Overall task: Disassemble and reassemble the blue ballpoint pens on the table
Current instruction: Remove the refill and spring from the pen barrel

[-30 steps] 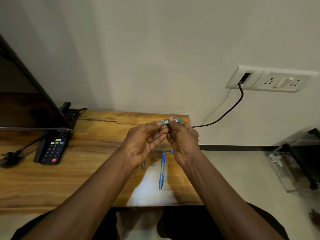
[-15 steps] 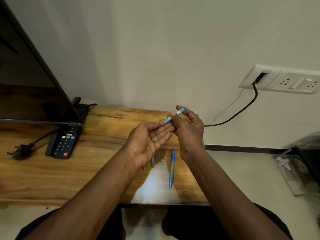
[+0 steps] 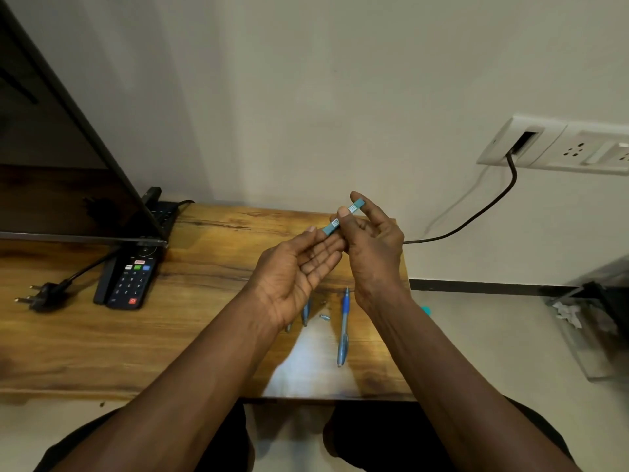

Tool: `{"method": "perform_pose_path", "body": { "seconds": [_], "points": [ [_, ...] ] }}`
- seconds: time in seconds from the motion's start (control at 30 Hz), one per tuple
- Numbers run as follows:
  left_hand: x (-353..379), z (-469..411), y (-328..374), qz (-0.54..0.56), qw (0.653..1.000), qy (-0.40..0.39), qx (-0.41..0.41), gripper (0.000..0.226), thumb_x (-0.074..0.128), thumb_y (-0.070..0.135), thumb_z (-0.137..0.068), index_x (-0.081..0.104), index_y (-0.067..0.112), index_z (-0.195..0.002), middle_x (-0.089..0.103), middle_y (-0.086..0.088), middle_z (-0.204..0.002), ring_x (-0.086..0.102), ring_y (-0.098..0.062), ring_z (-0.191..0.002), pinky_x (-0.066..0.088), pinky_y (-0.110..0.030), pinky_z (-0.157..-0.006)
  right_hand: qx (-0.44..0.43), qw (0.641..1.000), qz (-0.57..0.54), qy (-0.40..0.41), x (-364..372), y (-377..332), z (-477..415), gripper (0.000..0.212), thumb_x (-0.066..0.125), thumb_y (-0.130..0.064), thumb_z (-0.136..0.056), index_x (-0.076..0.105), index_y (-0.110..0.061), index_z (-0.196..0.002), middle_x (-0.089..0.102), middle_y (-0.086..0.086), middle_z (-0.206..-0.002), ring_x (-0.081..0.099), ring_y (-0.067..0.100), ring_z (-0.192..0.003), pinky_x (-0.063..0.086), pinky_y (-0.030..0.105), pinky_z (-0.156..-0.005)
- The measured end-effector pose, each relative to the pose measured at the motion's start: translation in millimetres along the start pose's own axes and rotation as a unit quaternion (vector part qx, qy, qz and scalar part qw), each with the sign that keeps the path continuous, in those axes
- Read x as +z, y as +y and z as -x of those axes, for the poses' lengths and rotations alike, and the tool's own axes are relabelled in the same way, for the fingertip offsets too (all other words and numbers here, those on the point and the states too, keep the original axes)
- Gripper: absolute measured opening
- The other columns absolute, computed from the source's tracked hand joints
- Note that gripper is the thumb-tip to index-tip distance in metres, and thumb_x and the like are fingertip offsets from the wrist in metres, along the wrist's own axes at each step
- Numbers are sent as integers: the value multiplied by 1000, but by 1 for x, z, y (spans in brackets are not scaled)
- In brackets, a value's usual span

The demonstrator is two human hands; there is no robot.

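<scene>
My right hand [image 3: 372, 248] pinches a short blue pen barrel piece [image 3: 343, 218] with a white label between thumb and fingers, raised above the wooden table [image 3: 211, 301]. My left hand [image 3: 294, 272] lies palm up just left of it, fingers straight, fingertips close to the barrel's lower end. Below the hands a whole blue ballpoint pen [image 3: 343, 327] lies on the table. Left of that pen are another blue pen part [image 3: 305, 311] and a small loose piece [image 3: 324, 316], partly hidden by my left wrist.
A black remote [image 3: 131, 279] and a loose plug [image 3: 41, 296] lie at the table's left, under a tilted TV screen [image 3: 68, 185]. A black cable [image 3: 476, 218] runs from the wall socket [image 3: 531, 144] to the table's back right. A clear box [image 3: 592, 321] sits on the floor, right.
Both hands rose a little and the barrel piece tilted up to the right. My left hand let go and opened palm up; my right hand alone keeps the piece.
</scene>
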State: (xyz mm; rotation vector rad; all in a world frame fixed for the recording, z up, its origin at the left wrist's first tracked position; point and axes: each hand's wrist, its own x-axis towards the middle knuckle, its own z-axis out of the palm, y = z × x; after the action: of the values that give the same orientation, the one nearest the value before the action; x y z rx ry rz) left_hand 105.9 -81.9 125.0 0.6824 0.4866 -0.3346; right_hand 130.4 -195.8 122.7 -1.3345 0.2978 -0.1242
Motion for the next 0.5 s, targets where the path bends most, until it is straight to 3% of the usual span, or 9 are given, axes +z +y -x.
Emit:
{"method": "perform_pose_path", "body": {
  "seconds": [0.23, 0.3, 0.5],
  "points": [
    [4, 1, -3, -3, 1000, 2, -11, 14, 57, 4, -103, 68, -4, -104, 79, -22, -98, 80, -22, -86, 66, -30, -75, 26, 999, -31, 14, 0, 1, -1, 35, 74, -8, -92, 69, -18, -125, 73, 12, -86, 75, 25, -88, 60, 46, -92],
    [4, 1, -2, -7, 1000, 3, -11, 15, 56, 4, -103, 69, -4, -101, 79, -22, -98, 80, -23, -86, 66, -30, -75, 13, 1000, -22, 9, -1, 1, -2, 35, 73, -9, -92, 69, -18, -126, 74, 17, -89, 75, 30, -92, 60, 45, -91],
    [4, 1, -1, -17, 1000, 0, 0, 19, 52, 7, -105, 68, -4, -106, 79, -21, -100, 80, -23, -89, 65, -30, -72, -30, 999, 26, -11, 0, -2, 0, 36, 73, -11, -93, 69, -24, -125, 76, 15, -90, 76, 25, -89, 61, 39, -88]
  ]
}}
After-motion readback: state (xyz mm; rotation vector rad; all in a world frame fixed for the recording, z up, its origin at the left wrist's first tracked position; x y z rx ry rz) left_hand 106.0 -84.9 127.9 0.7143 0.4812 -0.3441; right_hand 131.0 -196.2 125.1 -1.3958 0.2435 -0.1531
